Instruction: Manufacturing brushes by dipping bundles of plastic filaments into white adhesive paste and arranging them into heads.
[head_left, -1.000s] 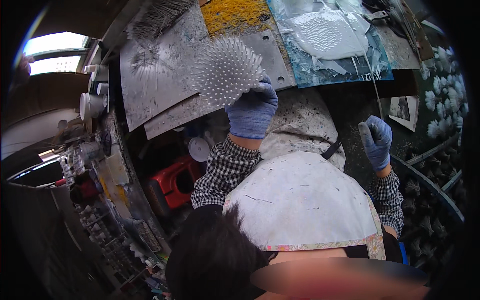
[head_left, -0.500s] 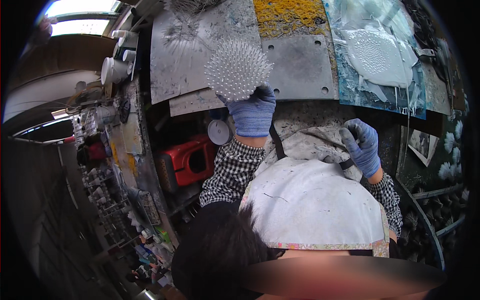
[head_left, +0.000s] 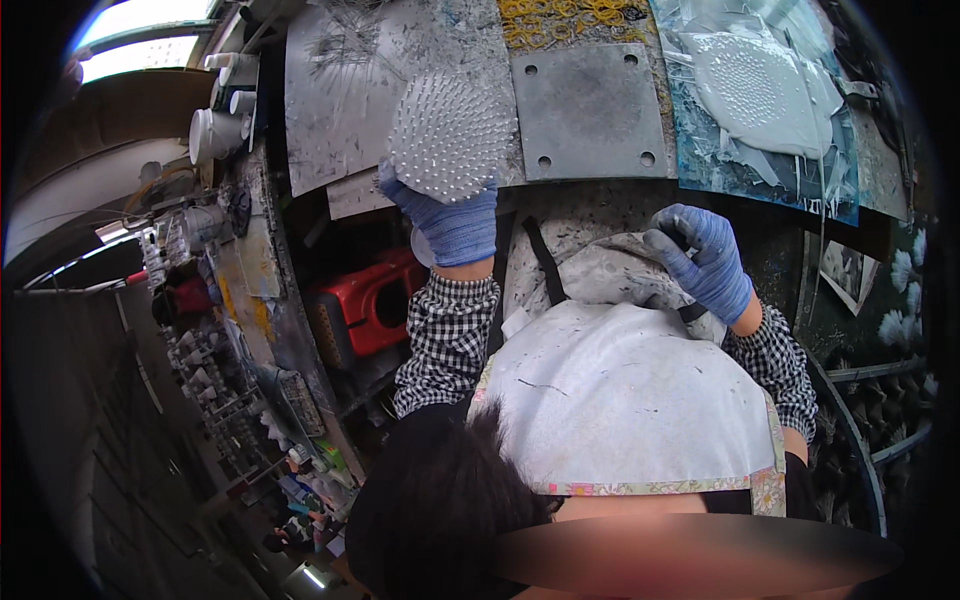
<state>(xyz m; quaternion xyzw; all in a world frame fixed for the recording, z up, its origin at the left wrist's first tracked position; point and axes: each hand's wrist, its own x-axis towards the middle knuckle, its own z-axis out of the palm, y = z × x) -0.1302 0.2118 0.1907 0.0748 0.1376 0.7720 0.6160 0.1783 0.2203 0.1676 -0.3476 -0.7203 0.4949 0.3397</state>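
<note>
My left hand [head_left: 445,228] grips the near edge of the spiked disc [head_left: 450,135] at far left, fingers mostly hidden; my right hand [head_left: 708,258], near right, is loosely half curled, nothing visible in it. Dimples already mark the white paste [head_left: 745,92] at far right; the disc is not set down, and what else remains I cannot tell. Count: one disc, one paste patch, one metal plate [head_left: 590,112] with four holes.
</note>
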